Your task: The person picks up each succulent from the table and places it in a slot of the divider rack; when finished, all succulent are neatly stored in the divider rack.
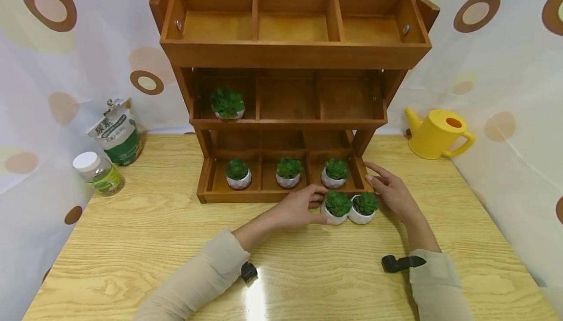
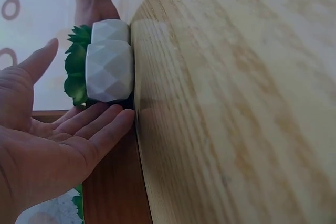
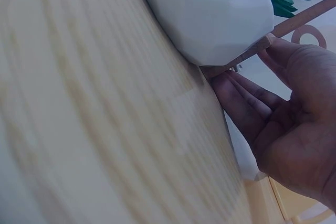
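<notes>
Two white faceted pots with green succulents stand side by side on the table before the shelf's lower right corner. My left hand (image 1: 295,208) is at the left potted succulent (image 1: 336,207), thumb spread in front and fingers stretched between pot and shelf. In the left wrist view, those fingertips (image 2: 123,116) lie right by the white pot (image 2: 109,72). The right potted succulent (image 1: 363,208) stands close against the first. Beyond it, my right hand (image 1: 394,195) reaches to the right side of the wooden shelf (image 1: 272,197); its fingers (image 3: 239,100) rest at the wood's end, fairly straight.
Three potted succulents, one per compartment, sit in the bottom tier, including the middle one (image 1: 289,172). Another potted succulent (image 1: 227,103) is in the middle tier's left compartment. A yellow watering can (image 1: 433,134) stands right; a jar (image 1: 99,173) and a green-white pouch (image 1: 118,135) stand left.
</notes>
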The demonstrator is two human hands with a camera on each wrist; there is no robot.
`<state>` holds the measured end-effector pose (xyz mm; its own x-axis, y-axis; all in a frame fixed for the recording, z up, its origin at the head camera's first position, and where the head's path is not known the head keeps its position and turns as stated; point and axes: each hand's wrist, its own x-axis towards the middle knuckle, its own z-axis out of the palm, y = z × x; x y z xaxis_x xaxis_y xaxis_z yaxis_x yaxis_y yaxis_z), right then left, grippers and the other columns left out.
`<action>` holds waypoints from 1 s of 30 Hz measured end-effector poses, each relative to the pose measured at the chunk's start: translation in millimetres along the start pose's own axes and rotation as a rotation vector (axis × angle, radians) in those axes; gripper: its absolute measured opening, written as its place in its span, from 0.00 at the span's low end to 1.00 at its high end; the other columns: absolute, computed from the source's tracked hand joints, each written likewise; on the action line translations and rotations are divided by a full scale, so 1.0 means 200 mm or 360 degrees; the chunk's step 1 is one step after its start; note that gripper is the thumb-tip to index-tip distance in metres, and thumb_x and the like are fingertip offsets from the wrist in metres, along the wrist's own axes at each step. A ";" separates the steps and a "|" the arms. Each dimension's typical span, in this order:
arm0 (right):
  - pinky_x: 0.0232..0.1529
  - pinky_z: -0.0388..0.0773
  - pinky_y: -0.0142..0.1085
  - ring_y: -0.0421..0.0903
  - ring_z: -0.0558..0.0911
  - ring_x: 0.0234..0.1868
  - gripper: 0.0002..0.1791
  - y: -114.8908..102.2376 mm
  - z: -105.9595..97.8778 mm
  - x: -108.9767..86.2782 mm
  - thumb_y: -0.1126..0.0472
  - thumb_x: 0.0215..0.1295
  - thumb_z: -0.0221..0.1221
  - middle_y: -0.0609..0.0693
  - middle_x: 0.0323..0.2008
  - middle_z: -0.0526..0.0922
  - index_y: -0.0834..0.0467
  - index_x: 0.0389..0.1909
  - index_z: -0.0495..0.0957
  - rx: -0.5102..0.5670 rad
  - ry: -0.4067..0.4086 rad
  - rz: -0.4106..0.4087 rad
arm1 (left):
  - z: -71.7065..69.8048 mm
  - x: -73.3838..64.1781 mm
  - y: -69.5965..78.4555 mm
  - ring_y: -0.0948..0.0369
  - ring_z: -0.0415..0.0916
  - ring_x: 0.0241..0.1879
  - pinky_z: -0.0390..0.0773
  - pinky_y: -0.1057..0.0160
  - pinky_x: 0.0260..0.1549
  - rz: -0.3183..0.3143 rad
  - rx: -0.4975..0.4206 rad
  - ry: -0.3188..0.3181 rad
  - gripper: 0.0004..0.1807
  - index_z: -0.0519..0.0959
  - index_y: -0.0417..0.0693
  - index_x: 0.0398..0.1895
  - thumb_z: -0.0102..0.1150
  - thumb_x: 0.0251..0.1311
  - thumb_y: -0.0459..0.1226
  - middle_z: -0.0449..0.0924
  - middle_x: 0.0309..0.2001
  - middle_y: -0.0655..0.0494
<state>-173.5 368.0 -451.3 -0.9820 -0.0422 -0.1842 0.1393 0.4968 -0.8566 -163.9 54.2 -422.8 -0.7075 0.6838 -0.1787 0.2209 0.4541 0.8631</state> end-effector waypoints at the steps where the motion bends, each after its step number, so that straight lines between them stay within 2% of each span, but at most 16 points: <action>1: 0.47 0.80 0.27 0.59 0.79 0.64 0.33 0.00 0.00 0.00 0.42 0.80 0.47 0.66 0.70 0.71 0.41 0.81 0.53 0.0000 -0.0003 -0.0003 | 0.00 0.00 0.00 0.58 0.73 0.69 0.72 0.55 0.68 -0.0004 0.0004 0.0007 0.41 0.65 0.55 0.73 0.71 0.60 0.53 0.73 0.71 0.52; 4: 0.46 0.81 0.29 0.50 0.83 0.59 0.33 0.00 0.00 0.00 0.43 0.80 0.47 0.66 0.69 0.72 0.42 0.81 0.54 0.0010 -0.0008 -0.0015 | 0.01 0.00 -0.01 0.60 0.73 0.68 0.72 0.56 0.67 -0.0019 0.0031 0.0013 0.39 0.67 0.55 0.71 0.71 0.59 0.54 0.74 0.69 0.54; 7: 0.45 0.82 0.30 0.40 0.84 0.54 0.33 -0.01 0.00 0.00 0.43 0.79 0.48 0.67 0.69 0.73 0.43 0.81 0.54 0.0022 -0.0005 -0.0028 | 0.02 0.01 -0.01 0.60 0.72 0.69 0.72 0.57 0.67 -0.0029 0.0066 -0.0004 0.42 0.66 0.55 0.73 0.70 0.59 0.55 0.75 0.69 0.54; 10: 0.45 0.82 0.30 0.36 0.84 0.51 0.34 -0.01 0.00 -0.01 0.42 0.79 0.48 0.67 0.68 0.73 0.43 0.81 0.54 0.0027 -0.0003 -0.0028 | 0.02 0.02 0.00 0.59 0.71 0.70 0.72 0.57 0.67 -0.0020 0.0116 -0.0013 0.44 0.64 0.53 0.76 0.70 0.59 0.55 0.73 0.70 0.54; 12: 0.45 0.82 0.30 0.37 0.84 0.53 0.34 -0.02 0.00 -0.01 0.42 0.79 0.48 0.67 0.69 0.72 0.44 0.81 0.54 0.0029 -0.0009 -0.0026 | 0.03 0.03 0.00 0.58 0.72 0.69 0.72 0.58 0.67 -0.0009 0.0164 -0.0013 0.45 0.64 0.52 0.77 0.70 0.59 0.55 0.73 0.70 0.54; 15: 0.46 0.82 0.29 0.45 0.84 0.57 0.34 -0.02 0.00 -0.01 0.42 0.79 0.48 0.67 0.69 0.72 0.43 0.81 0.54 0.0030 -0.0010 -0.0018 | 0.04 0.05 0.00 0.57 0.72 0.69 0.73 0.59 0.66 0.0002 0.0216 -0.0014 0.45 0.64 0.52 0.77 0.71 0.59 0.55 0.73 0.70 0.54; 21: 0.49 0.79 0.27 0.61 0.77 0.66 0.34 -0.01 0.00 -0.01 0.41 0.79 0.47 0.65 0.71 0.70 0.43 0.81 0.54 0.0007 0.0001 -0.0015 | 0.06 0.09 0.01 0.58 0.72 0.68 0.75 0.60 0.64 0.0025 0.0234 -0.0042 0.45 0.65 0.54 0.76 0.72 0.57 0.53 0.72 0.71 0.57; 23: 0.54 0.80 0.32 0.63 0.75 0.68 0.34 -0.01 0.00 -0.01 0.41 0.79 0.47 0.65 0.72 0.69 0.42 0.81 0.54 -0.0008 0.0003 -0.0009 | 0.08 0.11 0.01 0.58 0.72 0.68 0.75 0.61 0.63 0.0030 0.0267 -0.0039 0.45 0.65 0.54 0.76 0.73 0.57 0.53 0.72 0.70 0.57; 25: 0.61 0.79 0.41 0.63 0.74 0.69 0.34 -0.01 0.00 -0.01 0.41 0.79 0.47 0.65 0.73 0.68 0.42 0.81 0.54 -0.0009 0.0003 0.0001 | 0.09 0.12 0.02 0.59 0.73 0.66 0.75 0.62 0.61 0.0022 0.0299 -0.0033 0.44 0.66 0.55 0.74 0.74 0.56 0.53 0.74 0.69 0.58; 28: 0.68 0.71 0.57 0.64 0.72 0.71 0.34 -0.02 0.00 -0.01 0.41 0.79 0.48 0.65 0.74 0.66 0.42 0.81 0.54 -0.0001 0.0004 0.0019 | 0.11 0.14 0.05 0.60 0.76 0.62 0.76 0.64 0.57 0.0000 0.0342 -0.0025 0.41 0.69 0.56 0.70 0.75 0.54 0.52 0.79 0.63 0.59; 30: 0.70 0.67 0.61 0.65 0.70 0.72 0.34 -0.02 0.00 -0.01 0.41 0.78 0.48 0.65 0.75 0.65 0.42 0.81 0.54 0.0013 0.0005 0.0028 | 0.12 0.14 0.06 0.62 0.78 0.58 0.77 0.66 0.54 -0.0005 0.0361 -0.0024 0.39 0.70 0.56 0.67 0.76 0.53 0.51 0.81 0.59 0.59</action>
<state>-172.0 366.2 -448.2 -0.9797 -0.0309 -0.1979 0.1577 0.4901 -0.8573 -164.1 93.0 -428.7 -0.6986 0.6899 -0.1895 0.3656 0.5719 0.7344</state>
